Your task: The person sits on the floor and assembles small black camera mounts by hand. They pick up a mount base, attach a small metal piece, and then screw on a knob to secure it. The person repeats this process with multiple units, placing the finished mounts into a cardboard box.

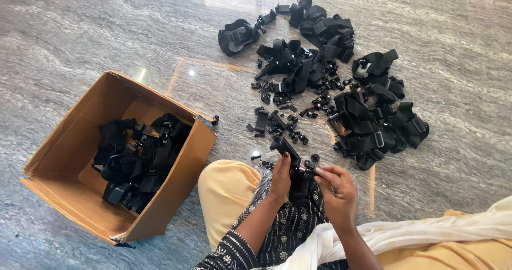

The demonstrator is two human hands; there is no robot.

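- Over the lap, the left hand (281, 176) grips a black strap mount (285, 148), fingers closed around it.
- Just beside it, the right hand (337, 187) pinches a small black screw (311, 168) at the mount's end.
- Left of the knee, an open cardboard box (176, 190) holds tangled black straps (138, 158).
- Farther out on the grey floor (80, 30) lie loose clips (282, 118) and heaps of harnesses (373, 123).

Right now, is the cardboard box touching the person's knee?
Touching. The head view shows the cardboard box with its right wall pressed against the knee, no floor visible between them.
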